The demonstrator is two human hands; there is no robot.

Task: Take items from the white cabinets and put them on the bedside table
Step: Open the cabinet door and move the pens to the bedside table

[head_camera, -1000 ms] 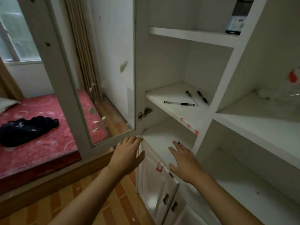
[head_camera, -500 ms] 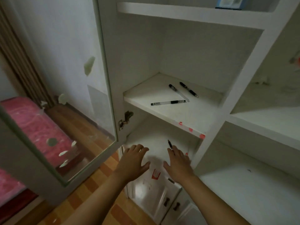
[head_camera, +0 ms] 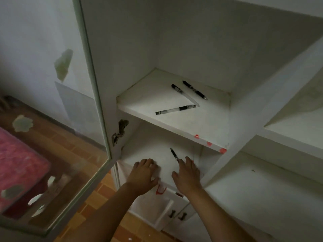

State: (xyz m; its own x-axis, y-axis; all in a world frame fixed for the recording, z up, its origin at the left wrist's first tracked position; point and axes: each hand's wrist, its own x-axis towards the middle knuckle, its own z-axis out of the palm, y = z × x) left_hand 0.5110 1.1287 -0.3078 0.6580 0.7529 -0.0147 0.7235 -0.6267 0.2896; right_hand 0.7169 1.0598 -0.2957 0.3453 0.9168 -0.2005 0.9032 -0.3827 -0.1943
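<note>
Hands now at the lower shelf, pen just ahead

Head view: both hands have come forward; left hand (head_camera: pixel 144 173) and right hand (head_camera: pixel 187 173) lie flat, grip spread, holding nothing, at the lower shelf's (head_camera: pixel 157 154) front edge; lower pen (head_camera: pixel 174 154) touches right fingertips (head_camera: pixel 181 162); three pens (head_camera: pixel 176 109) wait on the upper shelf (head_camera: pixel 148 95).

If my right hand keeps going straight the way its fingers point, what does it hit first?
Most likely the black pen on the lower shelf: it lies right at the right hand fingertips, though contact is unclear.

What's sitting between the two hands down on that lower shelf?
Nothing: in the head view, only bare white shelf separates the left hand and right hand. The pen lies by the right fingertips.
</note>
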